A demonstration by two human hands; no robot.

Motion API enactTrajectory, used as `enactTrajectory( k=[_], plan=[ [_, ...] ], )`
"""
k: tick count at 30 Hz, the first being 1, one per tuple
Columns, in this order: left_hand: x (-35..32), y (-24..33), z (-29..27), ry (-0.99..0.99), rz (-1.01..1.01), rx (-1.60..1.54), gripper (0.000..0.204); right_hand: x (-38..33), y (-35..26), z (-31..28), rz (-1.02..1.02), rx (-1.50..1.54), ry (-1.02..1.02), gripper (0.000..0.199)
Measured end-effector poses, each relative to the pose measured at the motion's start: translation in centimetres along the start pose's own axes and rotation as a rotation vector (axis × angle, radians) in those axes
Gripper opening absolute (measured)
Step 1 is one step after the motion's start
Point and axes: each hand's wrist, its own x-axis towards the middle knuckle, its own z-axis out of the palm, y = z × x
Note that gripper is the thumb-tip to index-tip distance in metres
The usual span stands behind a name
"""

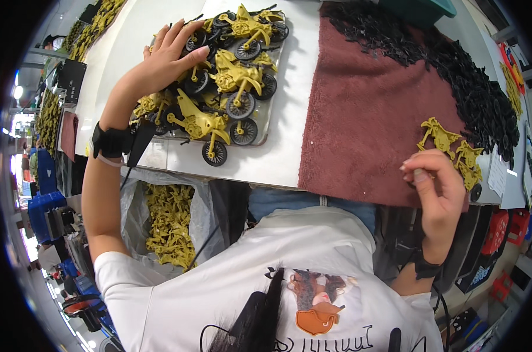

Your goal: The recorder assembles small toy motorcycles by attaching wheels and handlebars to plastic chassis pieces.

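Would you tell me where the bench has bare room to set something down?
The maroon towel is bare mid-cloth, as is the white strip beside the tray. Crowded: the tray under the left hand, the black parts.

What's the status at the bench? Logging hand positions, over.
Left hand flat on finished yellow plastic toy motorcycles in clear tray. Right hand open-fingered beside unwheeled yellow motorcycle frames on maroon towel. Nothing obstructing.

The left hand (pixel 169 56) reaches far forward on a nearly straight arm, palm down, fingers spread and gently curved, a black band at its wrist. The right hand (pixel 436 188) sits closer in, elbow bent, fingers curled with thumb meeting fingertips in a pinch.
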Motion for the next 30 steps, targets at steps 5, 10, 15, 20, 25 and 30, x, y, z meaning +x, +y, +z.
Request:
enactTrajectory(
  k=[5, 10, 15, 20, 25, 30],
  plan=[
    [-0.4, -0.5, 2.4, 0.19, 0.11, -0.045, 0.062, -1.1, 0.5, -2.5, 0.069, 0.041, 0.069, 0.009],
    [0.3, -1.2, 3.5, 0.272, 0.208, -0.021, 0.06, -1.8, 1.0, -4.1, 0.05, 0.023, 0.112, 0.012],
    [-0.1, -1.5, 2.7, 0.231, 0.168, -0.077, 0.06, -1.9, 3.3, -7.8, 0.051, -0.113, 0.234, 0.013],
    [0.4, -1.3, 1.3, 0.113, 0.133, -0.073, 0.063, -2.7, 3.3, -10.8, -0.038, -0.575, 0.031, 0.037],
    [-1.2, 0.7, 1.8, 0.167, 0.091, -0.159, 0.061, -3.0, 3.6, -8.6, -0.008, -0.538, 0.005, 0.047],
    [-1.3, 1.1, 2.9, 0.167, 0.072, -0.09, 0.06, -2.8, 3.8, -6.3, -0.043, -0.7, 0.026, 0.045]
  ],
)
